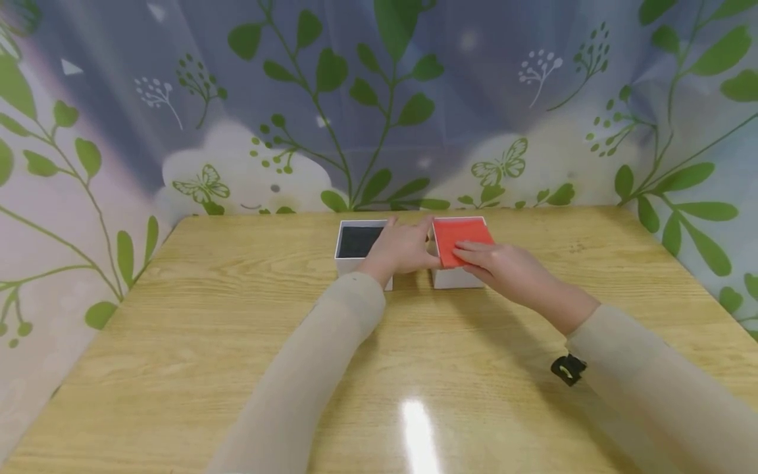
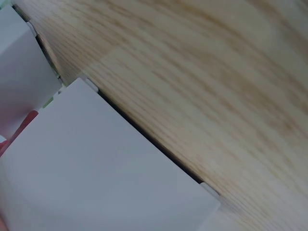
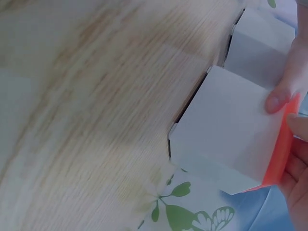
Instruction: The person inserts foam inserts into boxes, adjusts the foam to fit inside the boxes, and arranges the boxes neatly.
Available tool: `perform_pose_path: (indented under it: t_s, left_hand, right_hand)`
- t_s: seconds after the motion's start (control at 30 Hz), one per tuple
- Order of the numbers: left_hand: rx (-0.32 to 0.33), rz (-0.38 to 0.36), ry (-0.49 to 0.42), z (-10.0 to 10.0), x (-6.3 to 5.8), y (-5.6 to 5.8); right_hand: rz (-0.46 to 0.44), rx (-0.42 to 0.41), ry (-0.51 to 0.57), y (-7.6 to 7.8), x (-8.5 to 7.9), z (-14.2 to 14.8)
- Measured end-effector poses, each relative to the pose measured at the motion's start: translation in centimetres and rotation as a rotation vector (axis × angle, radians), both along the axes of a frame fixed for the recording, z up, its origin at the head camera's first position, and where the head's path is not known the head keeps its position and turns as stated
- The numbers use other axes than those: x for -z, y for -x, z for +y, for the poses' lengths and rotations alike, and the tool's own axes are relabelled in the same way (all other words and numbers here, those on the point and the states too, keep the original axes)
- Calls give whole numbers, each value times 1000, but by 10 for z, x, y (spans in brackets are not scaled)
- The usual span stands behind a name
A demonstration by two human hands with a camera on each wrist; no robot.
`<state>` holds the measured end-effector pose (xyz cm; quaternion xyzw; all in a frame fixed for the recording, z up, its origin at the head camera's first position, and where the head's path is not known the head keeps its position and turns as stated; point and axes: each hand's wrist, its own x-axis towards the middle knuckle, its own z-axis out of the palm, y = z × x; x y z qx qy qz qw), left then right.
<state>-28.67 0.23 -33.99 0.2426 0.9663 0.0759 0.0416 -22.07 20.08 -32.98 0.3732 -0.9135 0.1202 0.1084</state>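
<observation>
Two white boxes stand side by side near the table's back edge. The left white box (image 1: pixel 347 264) is open at the top with something dark (image 1: pixel 357 242) inside. Over the top of the right white box (image 1: pixel 457 279) lies a red, cloth-like piece (image 1: pixel 458 232), its edge showing along the rim in the right wrist view. My left hand (image 1: pixel 403 249) reaches across the left box and holds the right box's left side, thumb on its front face (image 3: pixel 236 127); its other fingertips are partly hidden. My right hand (image 1: pixel 515 271) rests its extended fingers on the red piece.
The boxes stand on a wood-grained table (image 1: pixel 237 368). Behind it hangs a curtain (image 1: pixel 367 99) with green leaves and butterflies, which also runs along both sides. A small black object (image 1: pixel 568 369) is at the right sleeve.
</observation>
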Motion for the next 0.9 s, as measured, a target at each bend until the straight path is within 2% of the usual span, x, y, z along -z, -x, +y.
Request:
perform_pose_path:
  t_s: [0.23, 0.9]
  left_hand:
    - [-18, -4, -11, 0, 0, 2]
    - [-14, -10, -5, -2, 2, 0]
  right_hand:
    - [7, -8, 22, 10, 4, 0]
    - [-23, -64, 16, 22, 6, 0]
